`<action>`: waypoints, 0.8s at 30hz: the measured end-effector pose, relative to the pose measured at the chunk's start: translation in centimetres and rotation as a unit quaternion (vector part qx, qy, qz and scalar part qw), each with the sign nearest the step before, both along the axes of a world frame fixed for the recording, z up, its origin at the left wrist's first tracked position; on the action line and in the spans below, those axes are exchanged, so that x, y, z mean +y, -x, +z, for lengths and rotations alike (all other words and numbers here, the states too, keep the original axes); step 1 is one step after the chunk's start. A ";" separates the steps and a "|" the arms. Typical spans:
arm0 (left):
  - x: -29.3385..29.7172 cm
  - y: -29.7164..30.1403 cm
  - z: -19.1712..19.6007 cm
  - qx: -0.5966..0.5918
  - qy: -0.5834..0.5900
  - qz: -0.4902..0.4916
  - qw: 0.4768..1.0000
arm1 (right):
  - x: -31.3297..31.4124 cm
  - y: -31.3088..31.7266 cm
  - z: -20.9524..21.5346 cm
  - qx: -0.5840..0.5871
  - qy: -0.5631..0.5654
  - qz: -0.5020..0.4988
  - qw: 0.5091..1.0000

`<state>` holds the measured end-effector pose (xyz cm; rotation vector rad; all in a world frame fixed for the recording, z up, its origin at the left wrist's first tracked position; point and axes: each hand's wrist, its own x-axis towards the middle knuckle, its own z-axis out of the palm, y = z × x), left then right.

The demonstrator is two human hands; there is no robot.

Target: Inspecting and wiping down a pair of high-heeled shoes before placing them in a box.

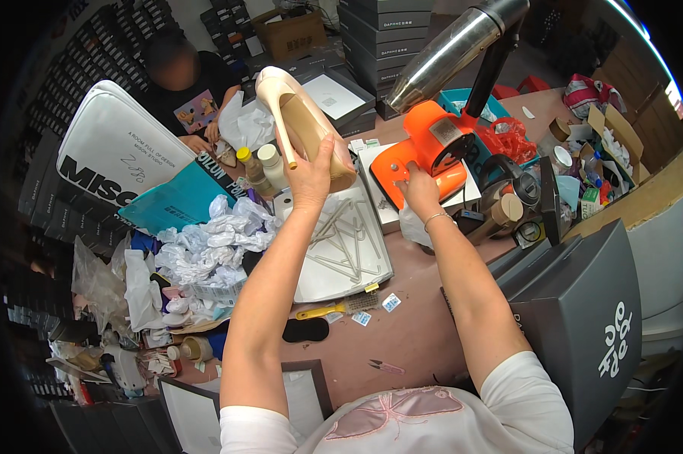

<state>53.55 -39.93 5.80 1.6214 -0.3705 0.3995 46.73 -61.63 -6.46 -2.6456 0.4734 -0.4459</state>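
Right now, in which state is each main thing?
High-heeled pump: held in left hand
Orange machine: upright, right hand at base; power unclear
Yellow-capped bottle: closed
White-capped bottle: closed
White tissue paper: crumpled, heaped
Cardboard box: open, filled
Yellow-handled brush: lying flat
Thread snips: lying flat

- A pinkish-brown worktop [413, 340] spans the middle of the room.
- At upper left, rows of dark boxes [118, 64] are stacked high in the background.
- At upper centre stands a tall pile of dark grey cartons [383, 34].
- Grey floor [524, 66] shows beyond.
- At upper right, a bright white light strip [672, 91] runs beside brown cardboard [651, 113].
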 end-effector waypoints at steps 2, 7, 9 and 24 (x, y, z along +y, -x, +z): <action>0.0 -0.1 -0.2 0.004 0.004 -0.002 1.000 | 0.1 0.0 0.0 -0.004 0.002 -0.004 1.000; -0.1 0.0 -0.3 0.013 -0.001 0.006 1.000 | -0.2 -0.1 -0.4 -0.004 0.004 -0.006 1.000; -0.2 -0.5 -0.8 0.001 0.003 0.014 1.000 | -0.2 -0.1 -0.5 -0.004 0.008 -0.006 1.000; 2.7 3.5 -1.0 0.039 0.192 -0.039 0.980 | 0.7 0.7 1.8 0.029 -0.073 -0.031 0.996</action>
